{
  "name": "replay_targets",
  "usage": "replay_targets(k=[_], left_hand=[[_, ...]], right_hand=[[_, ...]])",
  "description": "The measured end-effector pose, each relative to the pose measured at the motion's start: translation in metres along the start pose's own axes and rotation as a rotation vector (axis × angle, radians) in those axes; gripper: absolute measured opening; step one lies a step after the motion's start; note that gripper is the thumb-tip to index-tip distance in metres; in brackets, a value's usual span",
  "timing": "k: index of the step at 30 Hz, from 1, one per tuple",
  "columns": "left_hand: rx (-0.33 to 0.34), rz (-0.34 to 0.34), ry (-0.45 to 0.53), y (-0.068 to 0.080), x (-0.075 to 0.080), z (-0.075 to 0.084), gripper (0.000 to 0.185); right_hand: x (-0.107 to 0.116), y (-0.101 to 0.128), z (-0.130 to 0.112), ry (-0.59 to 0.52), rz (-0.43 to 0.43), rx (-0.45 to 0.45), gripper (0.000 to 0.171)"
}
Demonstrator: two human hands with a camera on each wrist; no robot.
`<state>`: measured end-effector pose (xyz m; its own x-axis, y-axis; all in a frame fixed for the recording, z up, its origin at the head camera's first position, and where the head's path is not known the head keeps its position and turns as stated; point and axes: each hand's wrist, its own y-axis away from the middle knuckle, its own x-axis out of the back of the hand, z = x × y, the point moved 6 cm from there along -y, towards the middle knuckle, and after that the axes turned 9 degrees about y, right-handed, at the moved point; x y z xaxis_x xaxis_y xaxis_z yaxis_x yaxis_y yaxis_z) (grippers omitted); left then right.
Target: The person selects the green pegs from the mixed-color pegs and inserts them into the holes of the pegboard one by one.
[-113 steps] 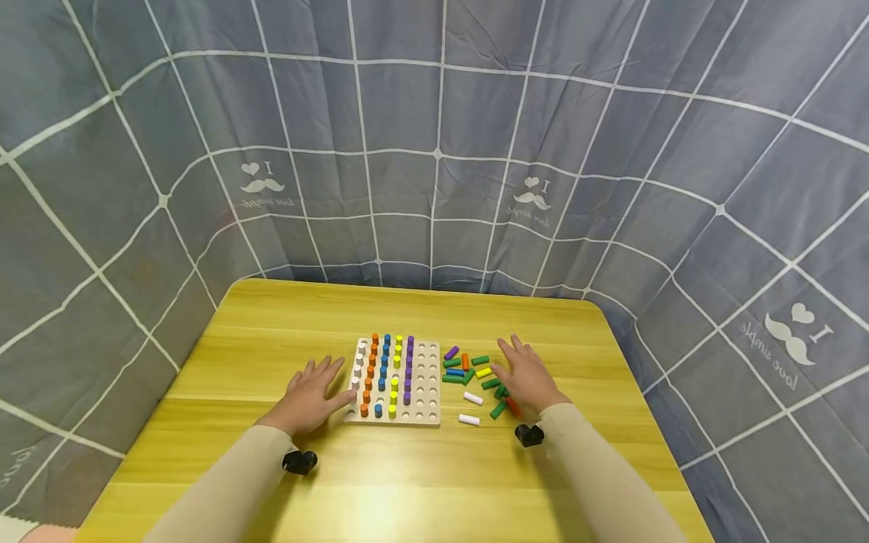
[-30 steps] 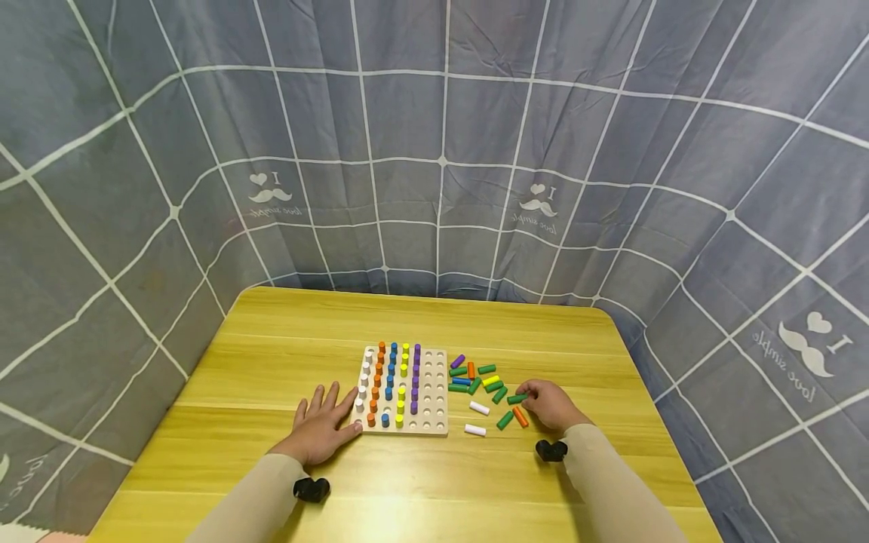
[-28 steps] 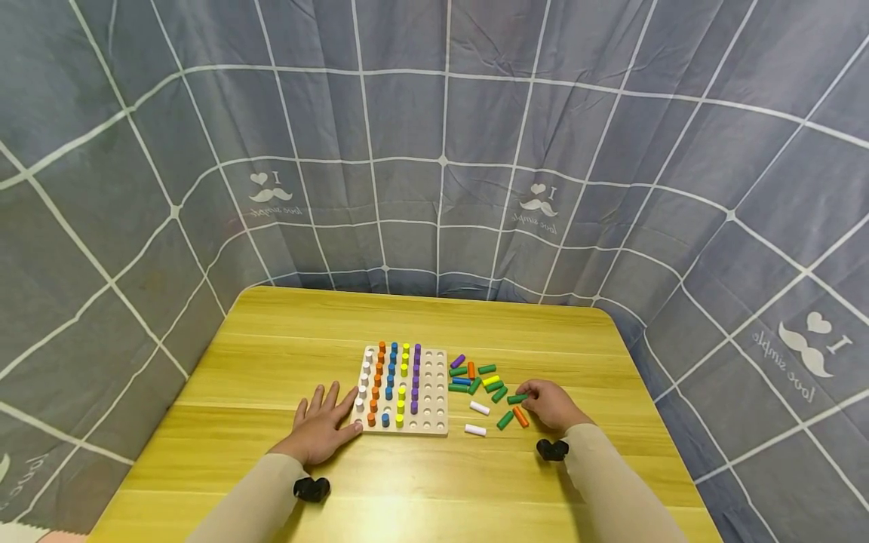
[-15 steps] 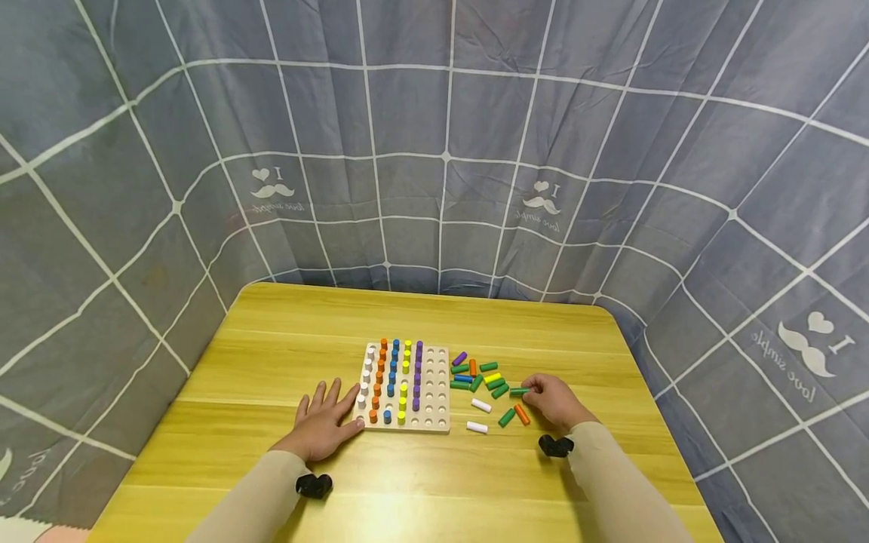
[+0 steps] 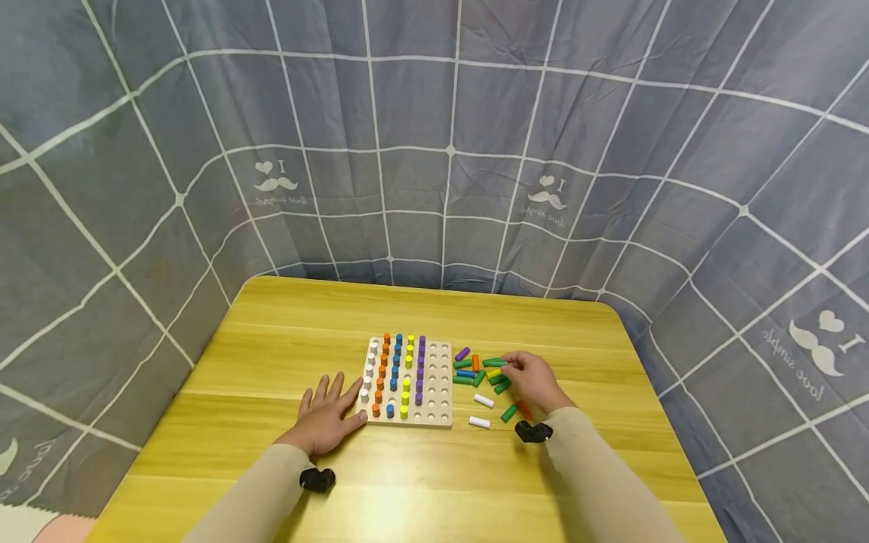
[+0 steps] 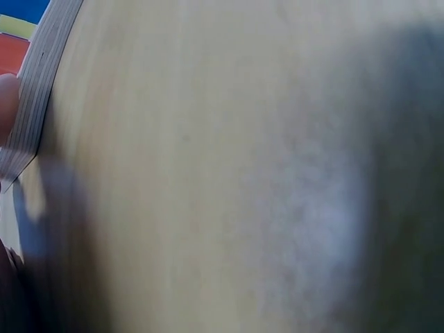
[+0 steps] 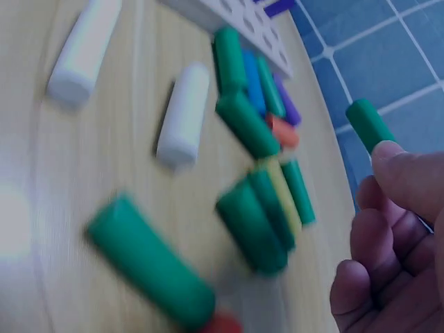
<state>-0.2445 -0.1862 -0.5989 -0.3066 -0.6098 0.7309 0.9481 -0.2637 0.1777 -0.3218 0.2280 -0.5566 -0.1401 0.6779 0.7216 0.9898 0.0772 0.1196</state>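
Observation:
A pale wooden pegboard lies on the table, with upright rows of white, orange, blue, yellow and purple pegs. Bare holes show mainly on its right side. My left hand rests at its left edge, fingers spread and thumb at the near corner; in the left wrist view the thumb touches the board's layered edge. My right hand pinches a green peg between thumb and forefinger, raised above the loose pegs. Its other fingers curl inward. Two white pegs lie nearest the board's near right corner.
Loose green, yellow, orange, purple and blue pegs lie in a cluster right of the board, several of them green. One green peg lies nearer me, beside an orange one. A grey checked curtain surrounds the wooden table.
My right hand has taken hold of the green peg at the cluster's right side, lifted it and moved left and away from me. The left hand stays at the board's edge.

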Motion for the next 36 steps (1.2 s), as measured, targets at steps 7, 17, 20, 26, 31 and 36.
replay_targets(k=[7, 17, 20, 26, 31, 36], left_hand=[[0.003, -0.001, -0.018, -0.003, -0.002, -0.005, 0.083], [-0.033, 0.023, 0.0, -0.001, 0.0, -0.001, 0.082], [-0.027, 0.017, -0.005, -0.001, -0.001, -0.003, 0.082], [-0.004, 0.007, -0.024, -0.002, 0.0, -0.004, 0.081], [-0.004, 0.004, -0.017, -0.001, 0.003, 0.0, 0.08], [-0.002, -0.001, -0.011, 0.0, 0.002, 0.002, 0.08]], right_hand=[[-0.016, -0.014, -0.023, -0.019, 0.034, 0.019, 0.026], [-0.037, -0.029, -0.05, -0.058, 0.036, 0.015, 0.03], [-0.045, -0.035, -0.055, -0.067, 0.028, 0.023, 0.03], [-0.059, -0.049, -0.063, -0.084, 0.02, 0.018, 0.031], [-0.065, -0.056, -0.068, -0.045, 0.042, -0.002, 0.027], [-0.069, -0.059, -0.075, 0.0, 0.052, 0.009, 0.028]])
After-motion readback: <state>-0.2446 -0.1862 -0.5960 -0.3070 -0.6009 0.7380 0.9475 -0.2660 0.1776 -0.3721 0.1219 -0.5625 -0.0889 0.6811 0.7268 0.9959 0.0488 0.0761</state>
